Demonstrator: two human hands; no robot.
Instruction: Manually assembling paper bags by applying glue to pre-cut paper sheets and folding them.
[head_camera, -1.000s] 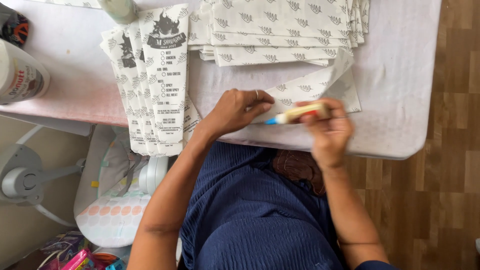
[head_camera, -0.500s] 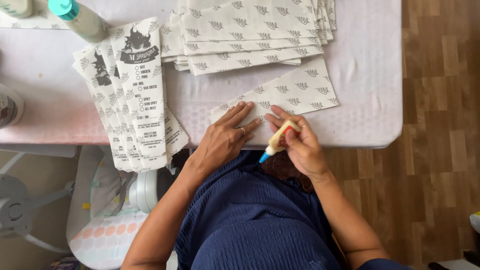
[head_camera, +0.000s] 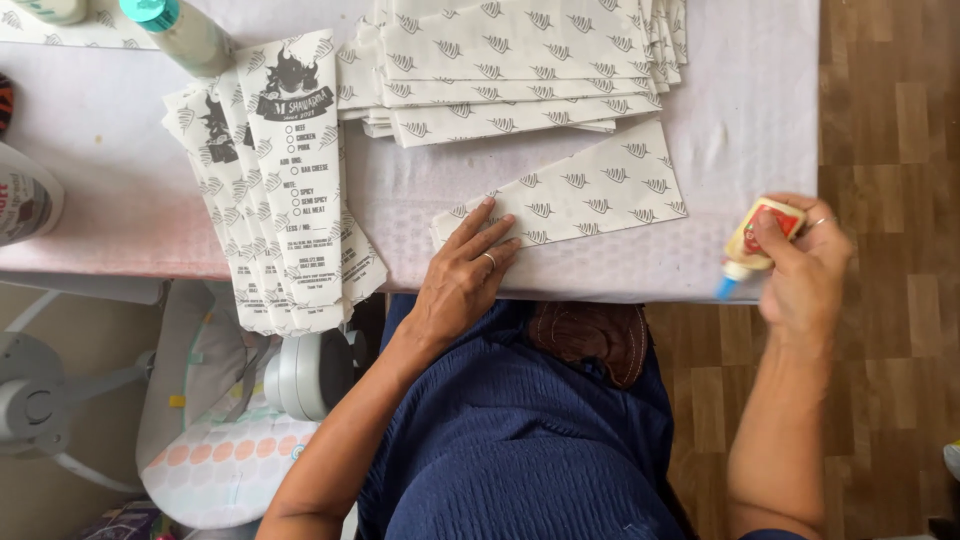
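The right hand (head_camera: 800, 265), clamped on the glue bottle (head_camera: 758, 245), has swung right off the bench (head_camera: 750, 120) (blue tip down); the left hand (head_camera: 470, 275) stays flat on the leaf-printed paper sheet (head_camera: 580, 195).

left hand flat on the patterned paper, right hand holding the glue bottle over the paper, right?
Not quite. The head view shows the right hand holding the glue bottle off past the table's edge, not over the paper. The left hand does lie flat on it.

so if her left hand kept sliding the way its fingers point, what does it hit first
The left hand points up and right along the folded patterned paper sheet it presses. Past that sheet's far edge, it would probably meet the stack of patterned sheets first.
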